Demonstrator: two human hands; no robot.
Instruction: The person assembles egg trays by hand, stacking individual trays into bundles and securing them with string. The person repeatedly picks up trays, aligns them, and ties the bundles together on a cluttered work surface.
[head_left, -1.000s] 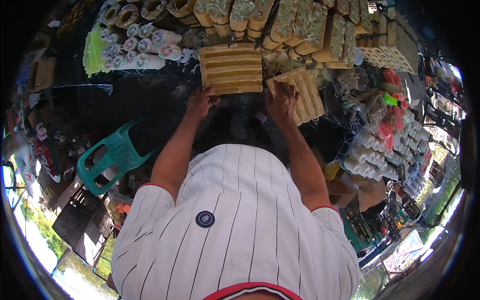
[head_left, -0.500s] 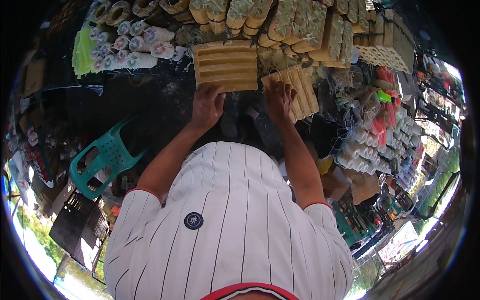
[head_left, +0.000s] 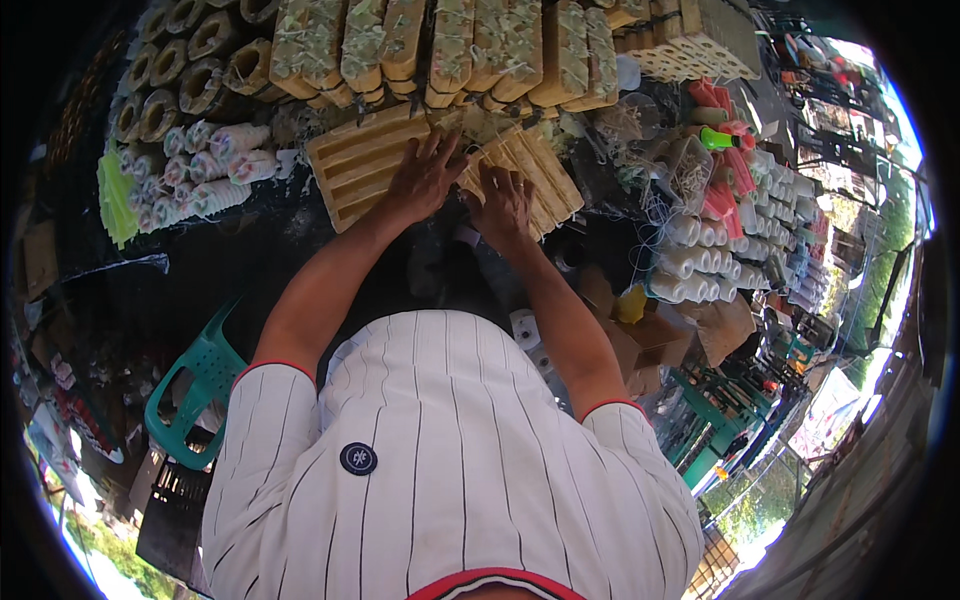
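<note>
Two tan blocks with long parallel grooves, like halves of a mold, lie side by side before me. My left hand [head_left: 425, 180] is over the right part of the left grooved block [head_left: 350, 165], its fingers spread toward the gap between the blocks. My right hand [head_left: 503, 212] rests at the near left edge of the right grooved block [head_left: 545, 180], fingers apart and slightly bent. Both blocks sit tilted to each other. I cannot tell whether a thin string or wire lies under the fingertips.
Behind stand tan bound blocks with pale, crusted tops [head_left: 455, 50]. Left of them are hollow tubes [head_left: 203, 85] and wrapped white rolls [head_left: 235, 140]. White cylinders [head_left: 690, 260] and pink pieces [head_left: 718, 200] are stacked right. A green plastic chair [head_left: 205, 385] stands at left.
My left hand has moved from the left block's near edge onto its right part, beside my right hand. The left block now sits turned. The whole view has shifted.
</note>
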